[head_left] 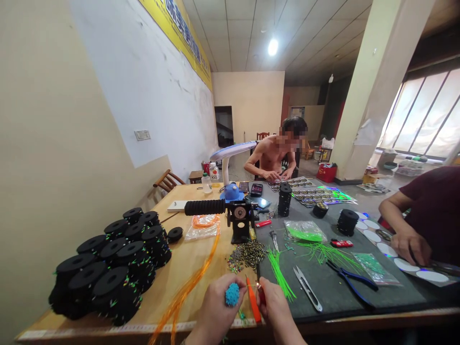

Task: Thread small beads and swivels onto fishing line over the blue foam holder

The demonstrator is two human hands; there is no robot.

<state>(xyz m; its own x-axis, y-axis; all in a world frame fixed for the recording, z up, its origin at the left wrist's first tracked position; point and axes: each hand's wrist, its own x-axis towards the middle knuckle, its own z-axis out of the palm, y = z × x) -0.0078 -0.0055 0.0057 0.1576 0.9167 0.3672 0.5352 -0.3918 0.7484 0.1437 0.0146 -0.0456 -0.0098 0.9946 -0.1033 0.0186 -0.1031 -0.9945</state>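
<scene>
My left hand (222, 298) is closed around a bundle with a bumpy light-blue end (232, 294). Its thumb and forefinger pinch a thin strand too small to make out well. Close by on the right, my right hand (275, 303) is closed on a small dark-red lighter (262, 293), mostly hidden by the fingers, with a bright spot at its tip. Between the hands lies an orange pointed float (253, 303) at the table's front. Just beyond the hands is a pile of small dark and gold pieces (253, 254). A bunch of green strands (280, 275) lies right of them.
Stacks of black foam spools (108, 268) crowd the left. Orange strands (201, 275) trail over the front edge. A winding device (240, 218) stands behind the pile. Snips (307, 289) and blue-handled pliers (352, 280) lie right. Two other people work at the back and right.
</scene>
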